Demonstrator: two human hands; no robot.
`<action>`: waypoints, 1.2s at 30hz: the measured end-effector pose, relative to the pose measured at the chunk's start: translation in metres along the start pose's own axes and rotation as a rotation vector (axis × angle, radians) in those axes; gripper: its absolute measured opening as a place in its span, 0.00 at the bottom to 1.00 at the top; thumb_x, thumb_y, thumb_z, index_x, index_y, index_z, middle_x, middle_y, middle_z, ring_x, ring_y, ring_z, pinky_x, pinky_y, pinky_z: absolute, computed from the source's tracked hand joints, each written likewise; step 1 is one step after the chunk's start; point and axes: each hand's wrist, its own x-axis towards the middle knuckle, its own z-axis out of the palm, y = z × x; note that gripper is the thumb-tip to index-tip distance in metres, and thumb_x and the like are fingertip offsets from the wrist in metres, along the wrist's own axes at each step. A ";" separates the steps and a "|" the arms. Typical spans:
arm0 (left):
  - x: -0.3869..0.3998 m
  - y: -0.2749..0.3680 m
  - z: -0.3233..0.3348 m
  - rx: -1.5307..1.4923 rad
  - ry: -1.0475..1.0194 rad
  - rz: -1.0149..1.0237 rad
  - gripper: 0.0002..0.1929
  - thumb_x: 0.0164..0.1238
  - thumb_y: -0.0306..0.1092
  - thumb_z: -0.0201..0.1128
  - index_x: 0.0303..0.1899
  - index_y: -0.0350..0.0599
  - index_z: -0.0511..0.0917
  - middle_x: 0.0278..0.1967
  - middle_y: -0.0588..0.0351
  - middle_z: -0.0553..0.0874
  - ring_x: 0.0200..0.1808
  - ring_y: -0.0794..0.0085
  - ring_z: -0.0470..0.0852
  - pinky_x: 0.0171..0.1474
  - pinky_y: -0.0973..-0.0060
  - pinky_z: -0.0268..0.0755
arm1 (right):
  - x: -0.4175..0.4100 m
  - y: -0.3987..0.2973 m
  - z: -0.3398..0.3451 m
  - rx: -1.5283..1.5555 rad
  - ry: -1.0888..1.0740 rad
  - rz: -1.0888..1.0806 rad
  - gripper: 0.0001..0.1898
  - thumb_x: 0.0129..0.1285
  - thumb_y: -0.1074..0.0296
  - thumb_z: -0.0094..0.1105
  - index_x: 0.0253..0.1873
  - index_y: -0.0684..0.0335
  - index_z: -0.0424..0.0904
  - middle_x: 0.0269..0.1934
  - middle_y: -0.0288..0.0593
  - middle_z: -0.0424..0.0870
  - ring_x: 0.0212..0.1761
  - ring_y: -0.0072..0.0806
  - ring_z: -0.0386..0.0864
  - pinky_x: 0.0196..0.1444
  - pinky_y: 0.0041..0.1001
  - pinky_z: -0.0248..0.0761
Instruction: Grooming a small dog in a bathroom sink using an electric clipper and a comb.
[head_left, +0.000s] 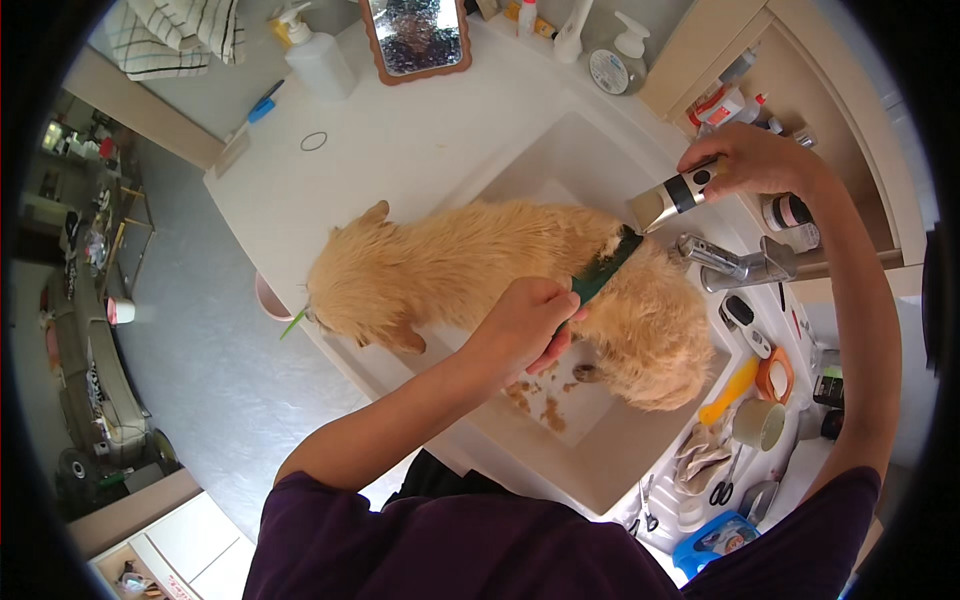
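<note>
A tan, curly-coated dog stands across a white sink, its head over the sink's left edge. My left hand is closed around the handle of a dark green comb, which lies against the coat on the dog's back. Loose fur clings to the comb. In my right hand is a hair clipper, gold and black, its blade end close to the comb's tip; I cannot tell whether they touch. Clumps of cut fur lie on the sink floor. A thin green strip sticks out by the dog's muzzle.
A chrome faucet stands right of the dog's rump. Along the right ledge are a brush, a yellow-handled tool, a cup and scissors. A mirror and a pump bottle stand on the far counter.
</note>
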 end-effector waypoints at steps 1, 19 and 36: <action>-0.001 0.000 -0.001 0.019 0.016 0.003 0.14 0.77 0.37 0.52 0.40 0.32 0.76 0.14 0.60 0.72 0.10 0.81 0.62 0.14 0.79 0.49 | 0.004 0.001 0.000 0.009 -0.037 -0.018 0.19 0.53 0.70 0.70 0.52 0.60 0.84 0.44 0.40 0.85 0.52 0.30 0.80 0.57 0.28 0.71; -0.003 0.006 -0.005 0.270 0.107 0.047 0.13 0.76 0.37 0.53 0.40 0.33 0.77 0.15 0.64 0.72 0.11 0.84 0.63 0.14 0.81 0.52 | 0.057 -0.008 -0.008 -0.035 -0.232 -0.044 0.23 0.48 0.68 0.73 0.53 0.61 0.85 0.47 0.39 0.88 0.52 0.28 0.83 0.55 0.27 0.73; -0.001 0.004 -0.013 0.325 0.106 0.095 0.13 0.77 0.37 0.53 0.38 0.35 0.77 0.14 0.65 0.71 0.13 0.85 0.65 0.16 0.82 0.54 | 0.054 -0.013 -0.004 0.065 -0.278 -0.077 0.23 0.49 0.70 0.73 0.53 0.60 0.85 0.47 0.37 0.88 0.53 0.26 0.82 0.57 0.26 0.71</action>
